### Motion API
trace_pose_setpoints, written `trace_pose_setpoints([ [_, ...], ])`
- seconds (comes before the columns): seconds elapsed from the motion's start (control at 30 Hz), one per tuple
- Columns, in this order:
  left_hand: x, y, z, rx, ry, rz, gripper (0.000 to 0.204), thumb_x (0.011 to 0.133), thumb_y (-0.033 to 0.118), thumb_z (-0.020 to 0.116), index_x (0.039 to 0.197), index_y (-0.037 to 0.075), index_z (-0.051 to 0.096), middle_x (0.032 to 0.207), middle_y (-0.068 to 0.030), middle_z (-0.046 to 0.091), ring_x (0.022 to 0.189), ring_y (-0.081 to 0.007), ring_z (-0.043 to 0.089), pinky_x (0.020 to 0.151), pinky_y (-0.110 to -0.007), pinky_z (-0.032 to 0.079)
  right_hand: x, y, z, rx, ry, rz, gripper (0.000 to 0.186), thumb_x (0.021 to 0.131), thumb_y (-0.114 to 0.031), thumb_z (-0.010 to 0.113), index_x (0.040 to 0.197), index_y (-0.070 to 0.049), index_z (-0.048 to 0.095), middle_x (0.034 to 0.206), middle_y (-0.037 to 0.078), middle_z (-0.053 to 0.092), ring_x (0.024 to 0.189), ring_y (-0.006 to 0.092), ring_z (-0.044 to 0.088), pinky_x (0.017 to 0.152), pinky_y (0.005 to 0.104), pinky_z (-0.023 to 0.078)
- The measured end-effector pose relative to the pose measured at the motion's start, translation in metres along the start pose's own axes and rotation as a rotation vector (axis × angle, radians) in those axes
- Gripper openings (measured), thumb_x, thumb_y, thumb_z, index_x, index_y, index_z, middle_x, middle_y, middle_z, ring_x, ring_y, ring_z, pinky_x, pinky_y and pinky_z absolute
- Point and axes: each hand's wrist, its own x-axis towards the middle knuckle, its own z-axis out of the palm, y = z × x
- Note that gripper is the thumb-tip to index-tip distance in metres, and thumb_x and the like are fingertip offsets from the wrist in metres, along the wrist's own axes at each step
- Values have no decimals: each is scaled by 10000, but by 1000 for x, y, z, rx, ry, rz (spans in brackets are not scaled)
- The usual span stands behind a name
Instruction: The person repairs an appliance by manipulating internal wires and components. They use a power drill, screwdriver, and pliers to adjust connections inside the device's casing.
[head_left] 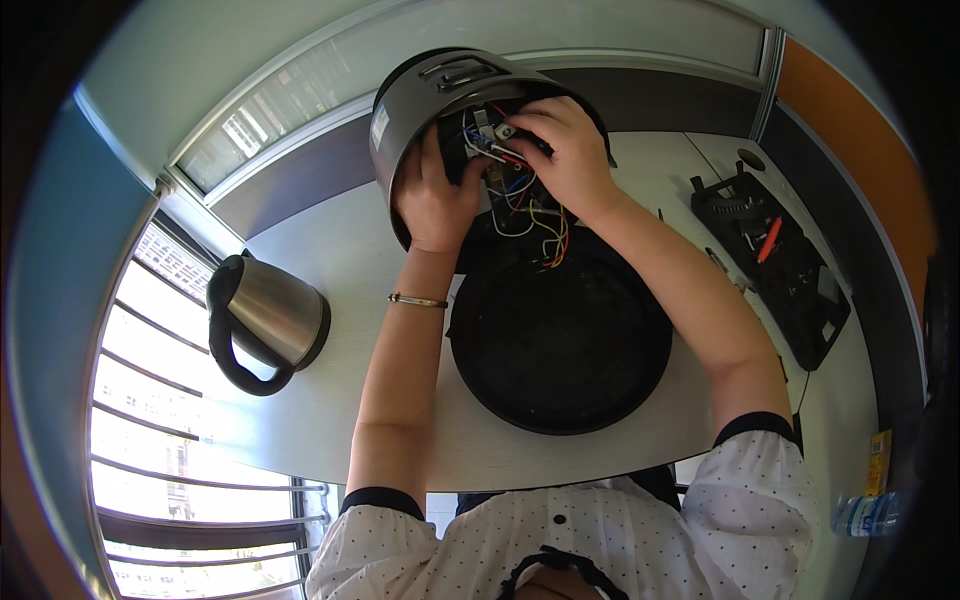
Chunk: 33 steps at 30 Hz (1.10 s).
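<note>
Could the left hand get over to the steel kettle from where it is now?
Probably yes: the kettle stands alone on the table, nothing between, but the left hand would first have to release the grey appliance housing.

White table, kettle, (black) base, toolkit

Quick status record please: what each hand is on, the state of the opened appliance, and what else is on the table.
left hand: gripping the rim of the grey appliance shell, tilted up on its side
right hand: fingers in the coloured wires inside the shell
black round base: flat on the table, wires run to it
steel kettle: upright, to the left, untouched
black tool case: open, to the right
</note>
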Motion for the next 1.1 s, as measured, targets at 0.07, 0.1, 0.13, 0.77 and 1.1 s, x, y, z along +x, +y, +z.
trace_pose_setpoints([
  [0.07, 1, 0, 0, 3, 9, 3, 649, 625, 318, 807, 1141, 4, 571, 995, -211, 627, 895, -372, 614, 776, -415, 507, 3, 2, -1, 5, -21, -29, 210, 618, -41, 725, 818, -48, 661, 844, 40, 602, 810, 238, 565, 692, 342, 479],
  [0.1, 1, 1, 0, 8, 13, 7, 649, 625, 322, 807, 1138, 1, 571, 987, -208, 629, 885, -370, 617, 768, -413, 509, 4, 3, -1, 7, -32, -44, 196, 619, -35, 721, 807, -45, 663, 840, 38, 599, 808, 236, 565, 691, 341, 480],
  [0.13, 1, 1, 0, 12, 17, 10, 649, 626, 326, 807, 1135, -1, 572, 979, -206, 630, 875, -367, 619, 760, -410, 512, 6, 4, -2, 31, -61, -65, 207, 621, -21, 716, 821, -38, 662, 845, 43, 599, 808, 238, 563, 695, 340, 479],
  [0.77, 3, 2, 6, -36, 29, 14, 621, 616, 279, 809, 1124, 2, 582, 967, -208, 631, 844, -368, 619, 744, -406, 510, 9, 9, -15, 149, -294, -33, 281, 705, 75, 626, 971, -12, 607, 1009, 90, 568, 873, 267, 592, 743, 331, 508],
  [1.1, 4, 3, 5, -31, 32, 14, 616, 617, 275, 808, 1123, 4, 586, 969, -202, 633, 849, -358, 622, 751, -400, 510, 6, 17, -12, 329, -289, 60, 335, 703, 107, 631, 1011, -21, 596, 1044, 86, 575, 826, 196, 624, 719, 274, 524],
])
